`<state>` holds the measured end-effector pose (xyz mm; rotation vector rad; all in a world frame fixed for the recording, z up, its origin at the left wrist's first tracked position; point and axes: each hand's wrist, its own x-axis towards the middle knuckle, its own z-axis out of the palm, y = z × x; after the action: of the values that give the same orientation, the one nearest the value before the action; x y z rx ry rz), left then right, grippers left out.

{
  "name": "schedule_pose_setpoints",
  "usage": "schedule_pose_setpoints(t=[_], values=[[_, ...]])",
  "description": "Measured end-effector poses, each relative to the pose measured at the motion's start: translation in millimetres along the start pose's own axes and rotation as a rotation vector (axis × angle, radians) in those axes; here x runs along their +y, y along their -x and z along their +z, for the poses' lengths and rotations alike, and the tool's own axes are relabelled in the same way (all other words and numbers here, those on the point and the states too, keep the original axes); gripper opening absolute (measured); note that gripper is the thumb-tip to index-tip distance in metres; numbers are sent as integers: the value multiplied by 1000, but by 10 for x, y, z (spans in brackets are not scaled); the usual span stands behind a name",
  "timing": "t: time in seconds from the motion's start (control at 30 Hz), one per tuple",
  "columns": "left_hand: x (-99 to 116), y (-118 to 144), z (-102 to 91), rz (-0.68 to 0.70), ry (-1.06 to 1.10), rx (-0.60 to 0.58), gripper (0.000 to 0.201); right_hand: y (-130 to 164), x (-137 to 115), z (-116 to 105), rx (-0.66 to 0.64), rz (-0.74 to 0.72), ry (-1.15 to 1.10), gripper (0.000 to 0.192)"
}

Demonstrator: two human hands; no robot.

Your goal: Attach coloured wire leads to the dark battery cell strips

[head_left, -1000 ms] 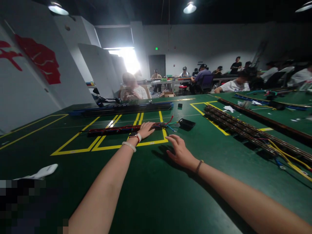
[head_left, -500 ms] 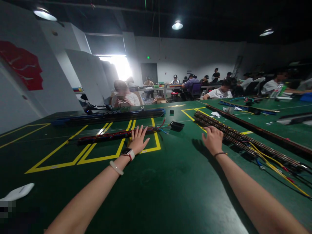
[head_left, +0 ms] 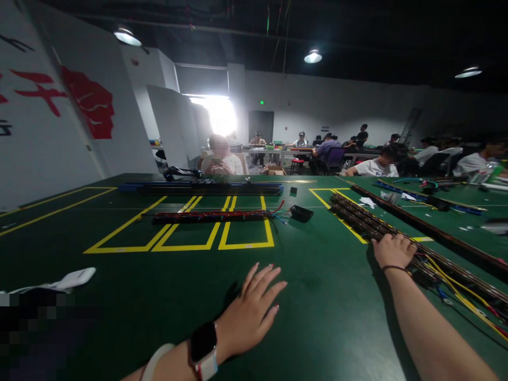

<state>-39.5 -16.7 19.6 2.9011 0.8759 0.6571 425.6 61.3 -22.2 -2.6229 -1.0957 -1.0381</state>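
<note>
The right hand point(head_left: 392, 250) grasps the bundle of dark strips point(head_left: 369, 222) near its yellow wires point(head_left: 456, 272). The left hand point(head_left: 250, 312) lies released, fingers spread, on the green table point(head_left: 317, 317).

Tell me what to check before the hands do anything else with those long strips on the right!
1. Right hand on the bundle of long strips: ok, it rests on top of them.
2. Right hand's grip closed around a strip: cannot tell, the fingers curl over the bundle and hide it.
3. Left hand free: ok, it lies flat and open on the green table, holding nothing.
4. Yellow wires clear of the right hand: not ok, they trail out just beside it.
5. Red strip out of the way: ok, it lies apart in the yellow boxes.
</note>
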Motion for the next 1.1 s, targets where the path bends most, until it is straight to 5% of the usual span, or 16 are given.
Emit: schedule_pose_setpoints(t=[0.3, 0.5, 0.7, 0.9, 1.1], values=[[5, 68, -21, 72, 79, -4, 47, 35, -95, -256, 130, -131, -69, 37], [0, 81, 3, 140, 103, 26, 46, 41, -396, -676, 261, -270, -294, 33], [-6, 107, 76, 205, 67, 32, 44, 460, -1081, -1298, 86, -532, -691, 35], [-6, 113, 91, 285, -6, 52, 46, 942, -1440, -1937, 38, -787, -824, 29], [-36, 120, 71, 405, -5, 16, 43, 1426, -1939, -2226, -154, -954, -893, 23]])
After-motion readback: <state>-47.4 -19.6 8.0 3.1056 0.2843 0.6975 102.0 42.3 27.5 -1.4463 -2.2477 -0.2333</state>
